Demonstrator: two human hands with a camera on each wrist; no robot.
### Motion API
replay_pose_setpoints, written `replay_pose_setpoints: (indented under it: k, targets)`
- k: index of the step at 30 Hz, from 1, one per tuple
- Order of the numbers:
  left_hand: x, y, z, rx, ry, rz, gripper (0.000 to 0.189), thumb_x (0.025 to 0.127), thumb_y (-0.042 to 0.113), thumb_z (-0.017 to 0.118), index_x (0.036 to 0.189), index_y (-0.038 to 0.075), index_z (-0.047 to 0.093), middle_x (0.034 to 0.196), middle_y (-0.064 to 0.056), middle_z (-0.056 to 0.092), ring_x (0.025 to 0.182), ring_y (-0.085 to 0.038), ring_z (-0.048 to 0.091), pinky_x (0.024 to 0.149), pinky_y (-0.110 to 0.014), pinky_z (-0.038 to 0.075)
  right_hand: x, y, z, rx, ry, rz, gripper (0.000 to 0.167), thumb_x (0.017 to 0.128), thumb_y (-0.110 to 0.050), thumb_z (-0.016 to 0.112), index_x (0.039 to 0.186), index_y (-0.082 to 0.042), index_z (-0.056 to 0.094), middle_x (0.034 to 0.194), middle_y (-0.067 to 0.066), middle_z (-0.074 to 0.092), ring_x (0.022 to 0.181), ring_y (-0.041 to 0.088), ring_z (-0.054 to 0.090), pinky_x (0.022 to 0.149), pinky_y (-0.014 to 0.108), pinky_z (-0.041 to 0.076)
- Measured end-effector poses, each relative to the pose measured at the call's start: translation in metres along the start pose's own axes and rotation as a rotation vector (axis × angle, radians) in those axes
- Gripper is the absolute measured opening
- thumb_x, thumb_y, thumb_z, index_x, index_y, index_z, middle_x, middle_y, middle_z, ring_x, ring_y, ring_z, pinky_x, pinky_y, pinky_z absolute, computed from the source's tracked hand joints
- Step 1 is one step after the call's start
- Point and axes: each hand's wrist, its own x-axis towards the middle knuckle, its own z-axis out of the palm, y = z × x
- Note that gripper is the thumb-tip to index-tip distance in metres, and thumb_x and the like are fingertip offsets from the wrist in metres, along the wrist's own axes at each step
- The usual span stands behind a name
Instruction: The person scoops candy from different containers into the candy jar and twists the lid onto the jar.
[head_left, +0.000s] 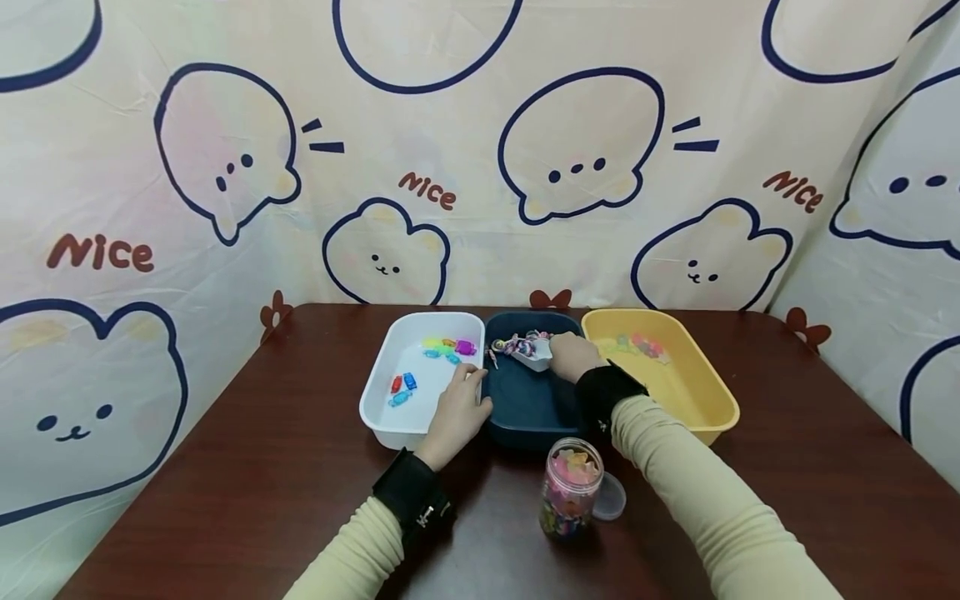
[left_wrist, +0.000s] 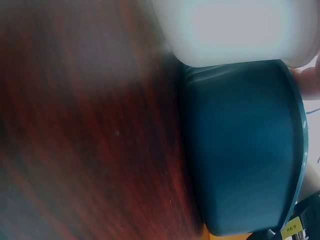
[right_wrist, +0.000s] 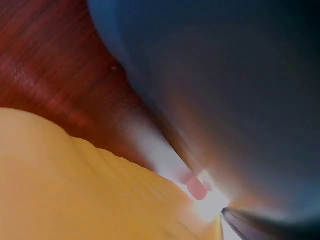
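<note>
My left hand (head_left: 456, 417) rests at the adjoining rims of the white tray (head_left: 382, 408) and the dark blue tray (head_left: 525, 417), fingers loosely bent. Several wrapped candies (head_left: 401, 389) lie in the white tray in two groups. Over the far part of the blue tray, my right hand (head_left: 576, 357) grips a small white container (head_left: 534, 360). Colourful striped wrapped candies (head_left: 517, 344) lie at its left and top. The right hand's fingertips are largely hidden behind the hand in the head view.
At the right stands a yellow tray (head_left: 705, 392) with pale and pink candies (head_left: 647, 346). In front of the trays is a clear jar (head_left: 572, 492) filled with colourful pieces, its lid (head_left: 610, 497) beside it. A patterned curtain (head_left: 465, 150) hangs behind the brown table (head_left: 300, 433).
</note>
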Motion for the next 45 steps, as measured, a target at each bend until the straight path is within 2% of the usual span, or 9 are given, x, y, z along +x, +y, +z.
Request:
replay_pose_setpoints:
  k: [4, 8, 16, 19, 24, 27, 33, 36, 45]
  targets:
    - [-0.002, 0.001, 0.0, 0.003, 0.005, -0.011, 0.045, 0.094, -0.002, 0.062, 0.138, -0.01, 0.056, 0.142, -0.025, 0.05, 0.105, -0.035, 0.058, 0.102, -0.052, 0.052, -0.001, 0.0, 0.003, 0.064, -0.055, -0.013, 0.024, 0.101, -0.009, 0.059, 0.112, 0.01, 0.07, 0.106, 0.024, 0.073, 0.081, 0.027, 0.066, 0.074, 0.038, 0.055]
    - [-0.002, 0.001, 0.0, 0.001, -0.007, -0.027, 0.045, 0.096, -0.001, 0.062, 0.139, -0.01, 0.056, 0.143, -0.025, 0.049, 0.111, -0.036, 0.058, 0.106, -0.052, 0.051, -0.011, -0.001, 0.001, 0.143, -0.077, -0.045, 0.02, 0.1, -0.009, 0.061, 0.095, 0.007, 0.072, 0.086, 0.017, 0.07, 0.066, 0.019, 0.052, 0.061, 0.027, 0.039]
    - [0.002, 0.002, -0.001, -0.008, -0.002, -0.01, 0.041, 0.097, 0.002, 0.064, 0.137, -0.009, 0.058, 0.142, -0.026, 0.051, 0.12, -0.039, 0.058, 0.11, -0.052, 0.048, -0.05, 0.006, -0.033, 0.279, -0.021, -0.139, 0.019, 0.101, -0.007, 0.059, 0.091, 0.008, 0.066, 0.074, 0.008, 0.052, 0.067, 0.021, 0.049, 0.063, 0.026, 0.036]
    - [-0.001, 0.003, -0.002, -0.016, 0.06, 0.066, 0.034, 0.097, 0.001, 0.065, 0.13, -0.008, 0.064, 0.137, -0.026, 0.054, 0.121, -0.041, 0.054, 0.108, -0.052, 0.048, -0.072, 0.018, -0.045, 0.319, 0.015, -0.17, 0.02, 0.101, -0.006, 0.059, 0.1, 0.011, 0.068, 0.078, 0.011, 0.056, 0.072, 0.023, 0.051, 0.066, 0.029, 0.04]
    - [-0.016, 0.007, 0.0, -0.078, 0.144, 0.338, 0.023, 0.101, -0.001, 0.057, 0.119, -0.008, 0.068, 0.13, -0.025, 0.059, 0.123, -0.041, 0.052, 0.107, -0.054, 0.045, -0.116, 0.042, -0.059, 0.254, 0.11, -0.203, 0.015, 0.097, -0.004, 0.065, 0.102, 0.009, 0.071, 0.089, 0.016, 0.067, 0.081, 0.026, 0.054, 0.074, 0.036, 0.047]
    - [-0.028, 0.012, -0.001, -0.177, -0.034, 0.432, 0.031, 0.107, 0.009, 0.049, 0.13, -0.007, 0.063, 0.136, -0.023, 0.058, 0.13, -0.039, 0.052, 0.112, -0.054, 0.043, -0.143, 0.053, -0.065, 0.214, 0.131, -0.191, 0.013, 0.095, -0.002, 0.068, 0.103, 0.008, 0.071, 0.095, 0.018, 0.068, 0.083, 0.026, 0.055, 0.074, 0.038, 0.05]
    - [-0.048, 0.025, 0.0, -0.283, -0.473, 0.431, 0.056, 0.11, 0.038, 0.044, 0.152, 0.001, 0.042, 0.152, -0.019, 0.049, 0.135, -0.031, 0.052, 0.114, -0.037, 0.046, -0.186, 0.058, -0.073, 0.082, 0.209, -0.216, 0.015, 0.086, -0.001, 0.077, 0.101, 0.001, 0.076, 0.094, 0.011, 0.068, 0.081, 0.021, 0.054, 0.07, 0.037, 0.051]
    - [-0.053, 0.031, 0.003, -0.3, -0.539, 0.408, 0.057, 0.107, 0.034, 0.053, 0.154, 0.004, 0.041, 0.152, -0.016, 0.051, 0.131, -0.026, 0.055, 0.11, -0.028, 0.048, -0.199, 0.053, -0.073, 0.015, 0.286, -0.277, 0.02, 0.08, 0.002, 0.082, 0.098, -0.003, 0.078, 0.09, 0.007, 0.066, 0.078, 0.018, 0.052, 0.067, 0.033, 0.05]
    - [-0.058, 0.036, 0.007, -0.31, -0.532, 0.369, 0.053, 0.104, 0.02, 0.061, 0.151, 0.004, 0.046, 0.144, -0.014, 0.059, 0.124, -0.023, 0.059, 0.107, -0.028, 0.051, -0.213, 0.036, -0.077, -0.118, 0.368, -0.302, 0.031, 0.073, 0.003, 0.088, 0.101, -0.006, 0.079, 0.092, 0.008, 0.066, 0.084, 0.023, 0.053, 0.068, 0.036, 0.042]
